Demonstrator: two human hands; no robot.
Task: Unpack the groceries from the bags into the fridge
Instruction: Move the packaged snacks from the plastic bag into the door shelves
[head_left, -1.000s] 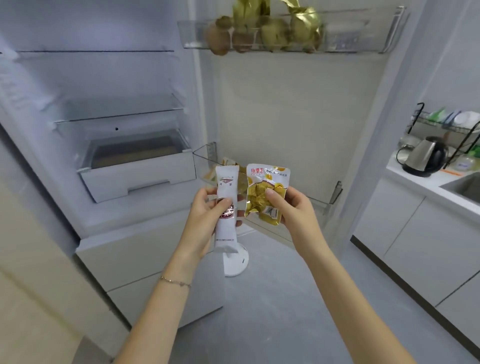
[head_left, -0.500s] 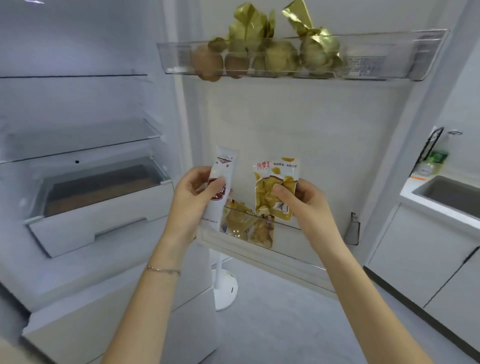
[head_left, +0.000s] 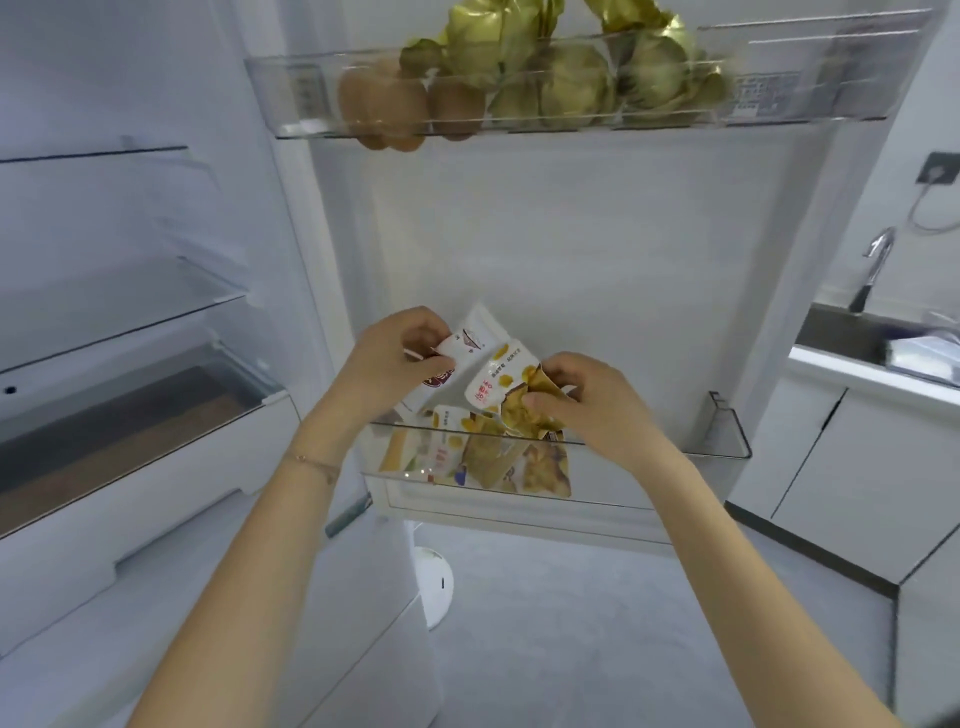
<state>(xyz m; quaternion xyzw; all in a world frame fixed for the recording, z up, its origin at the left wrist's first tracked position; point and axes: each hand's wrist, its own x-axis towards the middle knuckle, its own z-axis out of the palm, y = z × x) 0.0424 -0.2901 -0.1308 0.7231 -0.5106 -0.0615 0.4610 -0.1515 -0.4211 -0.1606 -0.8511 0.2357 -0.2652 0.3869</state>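
Left hand (head_left: 395, 358) pinches the white stick packet (head_left: 460, 356), right hand (head_left: 589, 400) the yellow pouch (head_left: 501, 382), both packets tilted, directly above the lower door bin (head_left: 724, 439).

Arms, two: both forearms (head_left: 249, 571) were bare from near edge to wrist. Left hand (head_left: 387, 364) and right hand (head_left: 597, 405) were bare. Left wrist bore one thin gold-toned chain bracelet (head_left: 311, 462), fine links.

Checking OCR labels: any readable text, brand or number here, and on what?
Nothing legible to quote.
White packet, left hand: red emblem, blurred.
Yellow snack packet, right hand: red characters, blurred.
Upper door-bin sticker: too small.
Packets in lower door bin: print blurred.
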